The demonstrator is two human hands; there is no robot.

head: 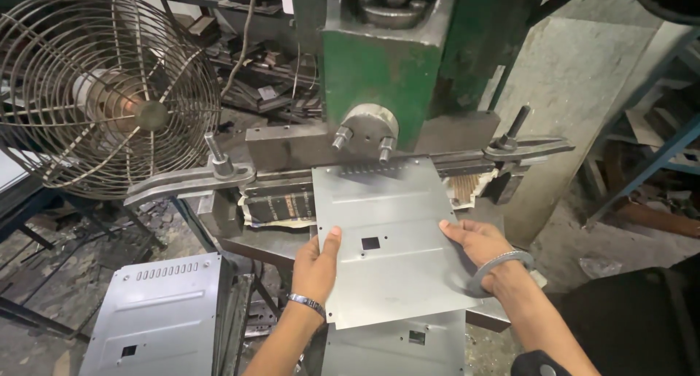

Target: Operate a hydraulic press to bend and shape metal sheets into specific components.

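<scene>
I hold the sheet-metal panel (pixel 383 237) flat on the press bed (pixel 284 205) under the green press (pixel 379 70) — left hand (pixel 317 263) and right hand (pixel 474 241) each pinching a side edge — and judge it stiff, light, slippery and sharp-edged.

The far edge of the metal sheet (pixel 386 237) is hidden under the green press (pixel 386 70), whose top the picture's edge cuts off, the left hand (pixel 317 263)'s fingers lie unseen beneath the sheet, and the fan (pixel 102 92) is clipped at left
</scene>
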